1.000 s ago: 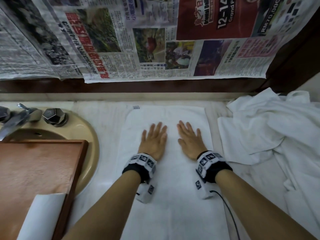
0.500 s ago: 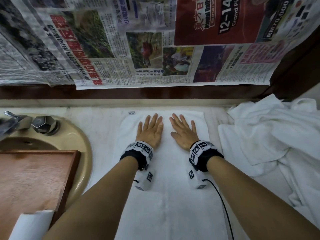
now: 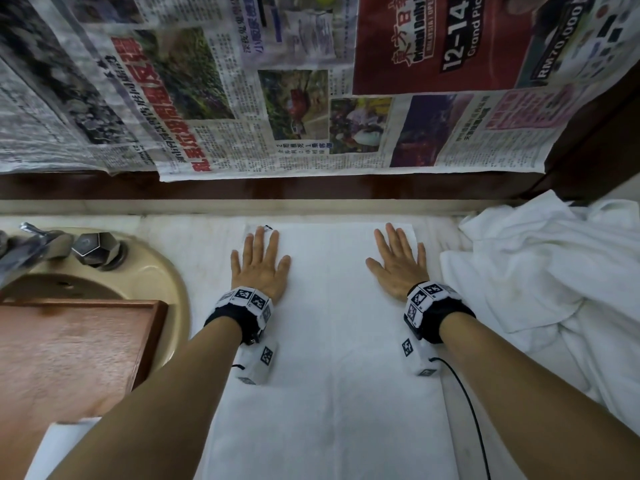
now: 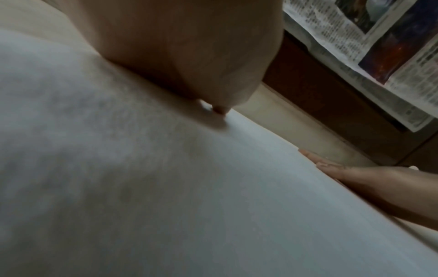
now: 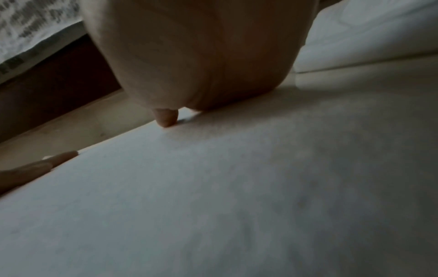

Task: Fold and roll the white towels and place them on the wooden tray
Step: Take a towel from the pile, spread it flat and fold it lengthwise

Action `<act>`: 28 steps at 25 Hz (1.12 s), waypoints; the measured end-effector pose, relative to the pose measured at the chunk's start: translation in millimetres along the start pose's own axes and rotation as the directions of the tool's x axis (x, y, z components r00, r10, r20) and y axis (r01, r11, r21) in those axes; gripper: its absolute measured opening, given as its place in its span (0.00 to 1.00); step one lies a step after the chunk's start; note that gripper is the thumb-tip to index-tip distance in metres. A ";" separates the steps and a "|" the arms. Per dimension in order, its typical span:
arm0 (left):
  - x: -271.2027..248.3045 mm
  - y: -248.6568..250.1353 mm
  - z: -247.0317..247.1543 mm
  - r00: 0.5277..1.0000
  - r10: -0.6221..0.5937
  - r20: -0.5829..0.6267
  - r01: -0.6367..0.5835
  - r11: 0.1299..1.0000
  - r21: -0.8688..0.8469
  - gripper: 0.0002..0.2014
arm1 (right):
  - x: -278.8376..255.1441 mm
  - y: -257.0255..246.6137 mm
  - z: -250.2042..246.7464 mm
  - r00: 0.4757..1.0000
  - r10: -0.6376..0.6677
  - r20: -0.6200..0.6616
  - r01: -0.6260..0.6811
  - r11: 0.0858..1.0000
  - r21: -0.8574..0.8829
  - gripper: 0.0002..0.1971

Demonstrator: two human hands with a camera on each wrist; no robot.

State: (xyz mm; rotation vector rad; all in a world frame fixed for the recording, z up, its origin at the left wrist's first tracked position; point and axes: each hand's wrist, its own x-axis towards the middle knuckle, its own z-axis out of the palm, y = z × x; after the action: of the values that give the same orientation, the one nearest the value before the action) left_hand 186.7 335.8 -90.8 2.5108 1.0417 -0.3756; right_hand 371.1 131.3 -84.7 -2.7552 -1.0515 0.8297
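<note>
Much of the long white folded towel (image 3: 332, 341) is cut off at the near edge of the head view, so its near end cannot be seen. Both forearms cover parts of its side edges. The two wrist views are dim and blurred: each shows only the heel of a palm on white cloth, with the other hand's fingertips far off at the cloth's far edge. The red-brown wooden tray (image 3: 69, 358) is cut off at the left border, and a pale rolled shape at its near corner is half hidden under the left forearm, so I cannot tell what it is.

The towel lies flat on the pale stone counter (image 3: 194, 237), to the right of the tray. Its long axis runs from the person toward the dark wooden ledge at the back, and its far short edge lies parallel to that ledge. The left hand (image 3: 259, 268) rests palm down on the towel's far left corner, with straight, spread fingers that grip nothing. The right hand (image 3: 398, 268) lies likewise on the far right corner, flat and splayed, also holding nothing. The hands are well apart, with bare towel between them.

A crumpled heap of white towels (image 3: 540, 289) lies just right of the flat towel. The beige oval washbasin (image 3: 162, 271) sits under the tray.
</note>
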 end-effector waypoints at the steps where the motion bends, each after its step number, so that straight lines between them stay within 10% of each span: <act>1: -1.5 -0.7 -0.2 1.000 -0.013 0.001 0.013 1.000 0.006 0.30 | -1.3 2.0 0.0 1.000 0.010 0.004 -0.010 1.000 -0.003 0.33; 18: -59.9 -3.4 7.0 1.000 -0.013 0.020 0.012 1.000 0.028 0.31 | -58.0 -10.6 9.7 0.999 0.030 0.019 -0.029 0.997 -0.069 0.34; 23: -144.0 32.5 49.0 0.936 0.337 0.098 -0.332 0.941 -0.068 0.29 | -142.5 -47.7 71.9 0.953 -0.286 0.097 0.297 0.948 -0.118 0.33; 28: -144.5 -41.2 29.0 0.997 -0.024 0.079 0.023 0.999 0.023 0.30 | -156.0 27.5 62.0 0.972 0.234 0.028 -0.233 0.972 -0.023 0.35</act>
State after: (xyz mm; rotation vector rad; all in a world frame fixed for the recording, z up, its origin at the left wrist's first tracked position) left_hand 55.1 260.4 -71.0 2.4828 1.0423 -0.4924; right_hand 259.2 3.7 -72.7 -2.9311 -0.7515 0.8954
